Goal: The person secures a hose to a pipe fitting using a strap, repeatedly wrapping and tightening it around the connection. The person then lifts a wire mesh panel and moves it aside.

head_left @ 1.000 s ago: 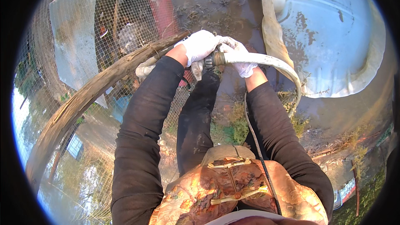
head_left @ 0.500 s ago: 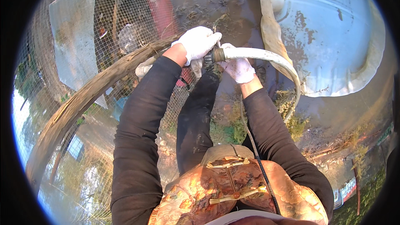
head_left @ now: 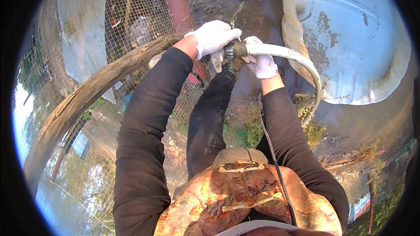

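My left hand (head_left: 214, 39), in a white glove, is closed just above the end of a white hose (head_left: 288, 52). Its fingertips are pinched together; what lies between them is too small to make out. Around the hose end runs a binding of wire or cord (head_left: 240, 49), beside a dark ribbed fitting (head_left: 229, 52). My right hand (head_left: 263, 65), gloved too, grips the hose close to this binding, with fingers showing above and below it. From there the hose arches right and bends down. Beyond my left hand sticks up a thin pale strand (head_left: 237, 12).
A bent wooden pole (head_left: 87, 89) runs along wire mesh fencing (head_left: 127, 0) on the left. A pale sheet (head_left: 83, 30) and a red object (head_left: 178, 6) show at the mesh. At right sits a big light-blue tank (head_left: 354, 30) over muddy ground (head_left: 363, 120).
The whole scene has shifted slightly right in the picture. Both hands stay at the hose end, with my left fingertips still pinched above the binding and my right hand slightly turned.
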Demonstrator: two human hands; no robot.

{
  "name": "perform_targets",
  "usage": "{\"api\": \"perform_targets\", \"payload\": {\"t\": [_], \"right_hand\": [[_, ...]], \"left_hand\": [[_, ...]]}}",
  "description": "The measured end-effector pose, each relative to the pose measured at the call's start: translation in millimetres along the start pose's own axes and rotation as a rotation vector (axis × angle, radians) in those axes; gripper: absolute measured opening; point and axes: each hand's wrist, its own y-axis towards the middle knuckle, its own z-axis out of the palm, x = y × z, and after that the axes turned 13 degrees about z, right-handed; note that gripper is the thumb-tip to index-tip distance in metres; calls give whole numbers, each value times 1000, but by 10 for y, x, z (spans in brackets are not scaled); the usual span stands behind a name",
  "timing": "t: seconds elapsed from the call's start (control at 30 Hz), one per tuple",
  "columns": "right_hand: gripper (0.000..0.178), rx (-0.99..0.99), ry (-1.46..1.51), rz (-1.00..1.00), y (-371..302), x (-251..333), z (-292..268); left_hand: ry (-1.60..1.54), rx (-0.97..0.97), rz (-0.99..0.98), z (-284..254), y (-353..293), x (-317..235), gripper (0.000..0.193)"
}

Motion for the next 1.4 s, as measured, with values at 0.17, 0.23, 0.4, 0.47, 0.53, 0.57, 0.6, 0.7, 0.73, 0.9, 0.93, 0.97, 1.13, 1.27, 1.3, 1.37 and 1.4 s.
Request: {"api": "perform_targets", "payload": {"t": [0.17, 0.23, 0.4, 0.47, 0.53, 0.57, 0.6, 0.7, 0.73, 0.9, 0.93, 0.97, 1.13, 1.27, 1.3, 1.37, 1.4], "right_hand": [[11, 104, -434, -140, -181, 274, -76], [14, 143, -179, -202, -159, 211, -41], [18, 153, 195, -40, -171, 126, -78], [15, 217, -74, -69, -184, 282, -180], [12, 26, -873, -448, -179, 414, -266], [13, -22, -1116, -510, -201, 475, -317], [15, -82, -1389, -558, -219, 521, -356], [12, -92, -1479, -552, -326, 529, -428], [11, -47, -1136, -437, -381, 494, -440], [6, 225, 172, -114, -626, 251, -471], [6, 332, 242, -84, -655, 217, -481], [5, -86, 313, 20, -702, 195, -500], [15, -259, -801, -29, -831, 353, -589], [22, -329, -1028, -113, -1063, 560, -632], [21, -393, -1010, -33, -1126, 566, -635], [23, -276, -993, -58, -1167, 418, -609], [24, -254, -993, -47, -1168, 306, -600]], "left_hand": [[128, 40, -42, -11, -18, -12, 52], [-33, -28, -7, 13, -21, 5, 48], [-62, -63, 13, 49, -5, 126, 46], [124, -69, 132, 59, 7, 145, 45], [-34, -72, 21, 77, -15, 132, 44], [-95, -67, -24, 80, -27, 114, 44], [-134, -66, -55, 83, -34, 90, 44], [-213, -71, -90, 91, -62, 15, 45], [-229, -72, -98, 85, -67, -4, 45], [-243, -62, -111, 48, -52, -12, 46], [-247, -66, -112, 51, -58, -1, 46], [-246, -71, -103, 55, -62, 10, 46], [-175, -72, -62, 74, -72, 33, 46], [-114, -63, -98, 54, -79, 24, 49], [-105, -79, -84, 54, -76, 18, 49], [-194, -104, -77, 68, -77, 7, 44], [-242, -108, -102, 74, -80, 2, 43]]}}
